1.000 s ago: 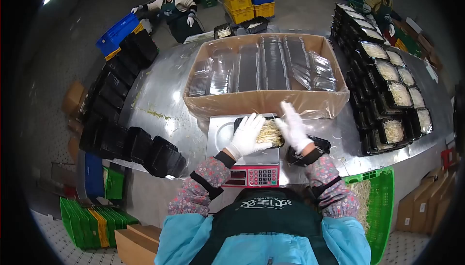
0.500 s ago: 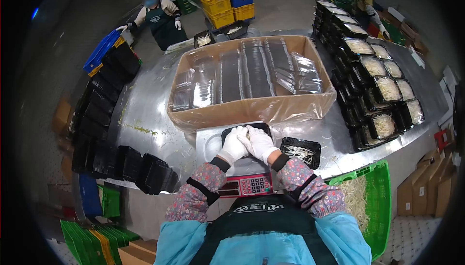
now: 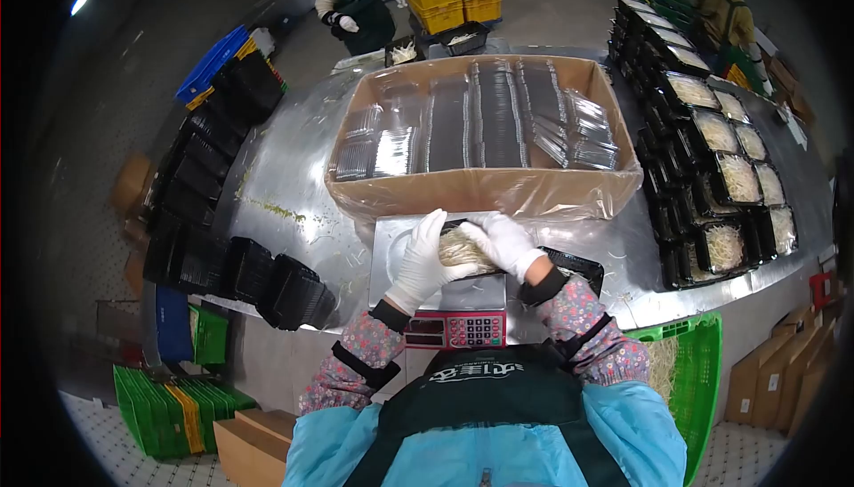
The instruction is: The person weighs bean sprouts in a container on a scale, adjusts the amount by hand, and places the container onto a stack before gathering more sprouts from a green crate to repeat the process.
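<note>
A black plastic tray point(image 3: 455, 225) sits on the scale point(image 3: 384, 251) in front of me, filled with pale, thin bean sprouts point(image 3: 464, 252). My left hand point(image 3: 422, 266), in a white glove, lies along the tray's left side with fingers stretched and thumb out over the sprouts. On the other side, my gloved right hand point(image 3: 505, 247) rests over the sprouts and tray rim, its fingers extended; some fingertips are hidden. A second black tray point(image 3: 576, 266) is just right of my right hand, partly covered by my forearm.
Beyond the scale stands a large carton point(image 3: 485, 183) of clear plastic lids point(image 3: 449, 122). Filled packs point(image 3: 737, 176) are piled at right, black tray stacks point(image 3: 191, 171) at left. A green crate point(image 3: 703, 380) is below right. Two people point(image 3: 360, 7) point(image 3: 725, 11) stand behind the table.
My hands, pressed together over the tray before, have moved apart, showing the sprouts. My view has shifted, so the table sits further right. The person at the back left has turned and moved an arm.
</note>
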### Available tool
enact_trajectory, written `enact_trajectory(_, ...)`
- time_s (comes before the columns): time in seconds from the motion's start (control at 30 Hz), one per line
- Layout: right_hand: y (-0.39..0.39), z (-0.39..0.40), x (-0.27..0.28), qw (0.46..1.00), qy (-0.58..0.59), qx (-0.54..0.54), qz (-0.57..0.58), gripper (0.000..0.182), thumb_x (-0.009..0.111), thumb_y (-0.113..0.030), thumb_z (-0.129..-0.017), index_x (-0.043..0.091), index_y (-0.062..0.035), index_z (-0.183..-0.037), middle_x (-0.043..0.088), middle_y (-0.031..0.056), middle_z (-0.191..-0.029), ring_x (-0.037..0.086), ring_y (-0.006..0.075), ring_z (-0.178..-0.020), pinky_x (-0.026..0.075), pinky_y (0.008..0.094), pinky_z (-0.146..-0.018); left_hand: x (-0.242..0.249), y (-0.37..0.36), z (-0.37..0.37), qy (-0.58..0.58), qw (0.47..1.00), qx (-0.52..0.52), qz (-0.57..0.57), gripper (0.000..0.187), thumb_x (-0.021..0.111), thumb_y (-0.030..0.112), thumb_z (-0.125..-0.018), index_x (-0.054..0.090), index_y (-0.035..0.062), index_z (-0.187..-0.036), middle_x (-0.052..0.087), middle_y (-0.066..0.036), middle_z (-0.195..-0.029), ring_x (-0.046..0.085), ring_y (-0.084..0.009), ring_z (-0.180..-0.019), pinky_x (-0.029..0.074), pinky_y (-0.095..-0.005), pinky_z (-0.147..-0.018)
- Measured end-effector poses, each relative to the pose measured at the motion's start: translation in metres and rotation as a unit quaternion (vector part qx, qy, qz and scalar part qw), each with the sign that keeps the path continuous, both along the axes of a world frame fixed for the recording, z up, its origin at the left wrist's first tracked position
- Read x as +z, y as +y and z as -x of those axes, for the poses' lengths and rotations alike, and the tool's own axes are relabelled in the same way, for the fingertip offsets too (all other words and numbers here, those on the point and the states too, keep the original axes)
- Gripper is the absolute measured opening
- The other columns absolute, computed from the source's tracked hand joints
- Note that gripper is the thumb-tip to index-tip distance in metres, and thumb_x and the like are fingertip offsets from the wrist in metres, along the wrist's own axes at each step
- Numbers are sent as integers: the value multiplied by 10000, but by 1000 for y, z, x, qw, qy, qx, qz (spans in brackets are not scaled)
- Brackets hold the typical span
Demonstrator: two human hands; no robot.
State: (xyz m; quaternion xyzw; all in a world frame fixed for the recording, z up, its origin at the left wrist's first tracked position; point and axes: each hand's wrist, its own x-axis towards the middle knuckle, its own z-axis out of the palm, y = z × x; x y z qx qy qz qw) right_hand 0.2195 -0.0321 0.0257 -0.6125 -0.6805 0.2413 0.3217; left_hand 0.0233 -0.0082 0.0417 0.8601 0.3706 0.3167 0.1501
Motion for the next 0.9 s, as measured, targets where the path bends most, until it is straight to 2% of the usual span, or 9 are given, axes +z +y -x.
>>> enact_trajectory(0.17, 46, -87, 37, 975, 20, -184, -119, 375, 658, -360, -893, 693, -46, -1095, 680, 166, -1061, 643, 322, -1027, 502, 401, -904, -5, 1, -18, 52, 993, -109, -8, 855, 816, 441, -701, 488, -76, -1298, 544, -264, -1279, 516, -409, -1184, 391, -457, -1049)
enact_trajectory(0.23, 73, -127, 30, 945, -172, -250, -122, 429, 706, -349, -837, 651, -84, -1169, 639, 145, -1055, 612, 314, -1026, 500, 419, -891, -24, 8, -27, 47, 992, -116, -12, 771, 750, 475, -765, 527, -69, -1263, 568, -247, -1247, 531, -399, -1144, 419, -456, -1007)
enact_trajectory(0.3, 84, -143, 35, 918, -308, -248, 18, 444, 761, -314, -770, 646, -83, -1131, 653, 168, -1087, 622, 332, -1039, 508, 435, -884, -32, 15, -33, 108, 987, -116, -2, 706, 727, 489, -780, 576, -52, -1209, 605, -209, -1165, 555, -377, -1056, 452, -457, -926)
enact_trajectory(0.33, 93, -154, 23, 925, -301, -229, 27, 406, 749, -298, -779, 651, -73, -1102, 655, 177, -1070, 630, 343, -1025, 510, 440, -875, -33, 19, -35, 122, 985, -117, -15, 619, 699, 502, -798, 617, -11, -1136, 619, -170, -1070, 561, -354, -980, 465, -456, -852)
enact_trajectory(0.47, 104, -170, 0, 946, -276, -166, -24, 257, 712, -244, -807, 688, -63, -988, 673, 194, -1005, 648, 370, -980, 513, 455, -851, -37, 32, -42, 170, 979, -109, -22, 529, 662, 511, -817, 628, 44, -1063, 613, -155, -1022, 564, -349, -956, 466, -451, -833)
enact_trajectory(0.57, 101, -168, 13, 955, -235, -181, 11, 146, 684, -204, -824, 710, -75, -888, 688, 193, -973, 646, 377, -972, 509, 467, -841, -33, 29, -45, 202, 974, -98, -16, 579, 667, 515, -808, 620, 31, -1123, 614, -165, -1028, 565, -358, -946, 467, -446, -844)
enact_trajectory(0.7, 97, -172, 17, 951, -228, -207, -4, 141, 712, -228, -802, 718, -95, -847, 705, 175, -917, 665, 361, -929, 513, 446, -831, -38, 28, -35, 165, 981, -105, 10, 584, 654, 471, -837, 600, 14, -1196, 622, -178, -1077, 571, -364, -994, 462, -457, -884)
enact_trajectory(0.77, 88, -171, 30, 955, -143, -258, 40, 181, 747, -260, -773, 718, -99, -849, 710, 158, -894, 680, 336, -896, 519, 415, -815, -48, 28, -27, 54, 991, -120, 2, 509, 628, 336, -910, 566, -10, -1277, 619, -191, -1147, 569, -357, -1061, 452, -437, -937)
enact_trajectory(0.9, 83, -175, 38, 956, -120, -257, 71, 275, 801, -299, -730, 702, -61, -826, 707, 163, -866, 684, 312, -854, 515, 378, -793, -54, 25, -25, 50, 990, -122, -42, 435, 587, 245, -943, 553, -2, -1299, 620, -201, -1189, 579, -351, -1083, 455, -424, -941)
